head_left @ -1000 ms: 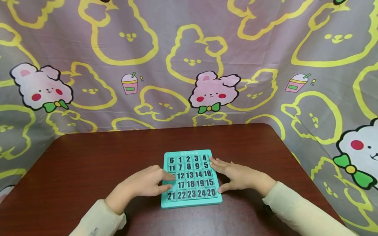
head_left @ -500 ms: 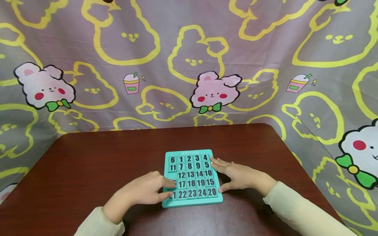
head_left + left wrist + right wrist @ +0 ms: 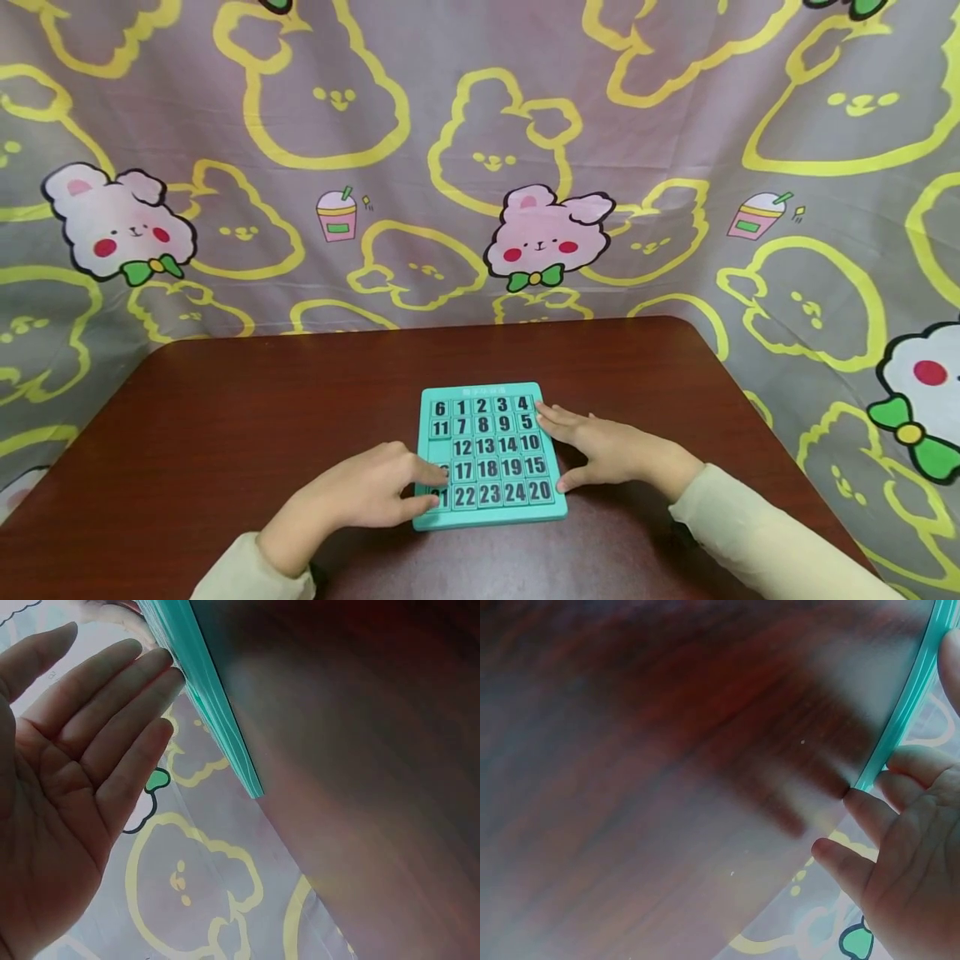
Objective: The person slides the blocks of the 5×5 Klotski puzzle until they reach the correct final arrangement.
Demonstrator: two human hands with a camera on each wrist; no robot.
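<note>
A turquoise number slide puzzle point(image 3: 491, 519) lies on the table, its black-numbered tiles in a square frame. In the left column, the gap point(image 3: 439, 451) sits below tile 11 point(image 3: 440, 428). My left hand point(image 3: 367, 487) reaches over the left edge, its index fingertip on tile 16 point(image 3: 446, 471) and its thumb over tile 21 point(image 3: 445, 499); both tiles are partly covered. Its fingers look straight in the left wrist view. My right hand point(image 3: 607, 447) rests against the puzzle's right edge, fingertips near the top and thumb by the lower corner, fingers extended.
The dark red-brown table point(image 3: 300, 375) spreads around the puzzle. Behind and beside it hangs a grey curtain point(image 3: 420, 108) with cartoon rabbits, close to the table's far and right edges.
Tile 16 has slid down one place under my left fingertip, so the gap moved from below it to above it. My right hand stays at the edge.
</note>
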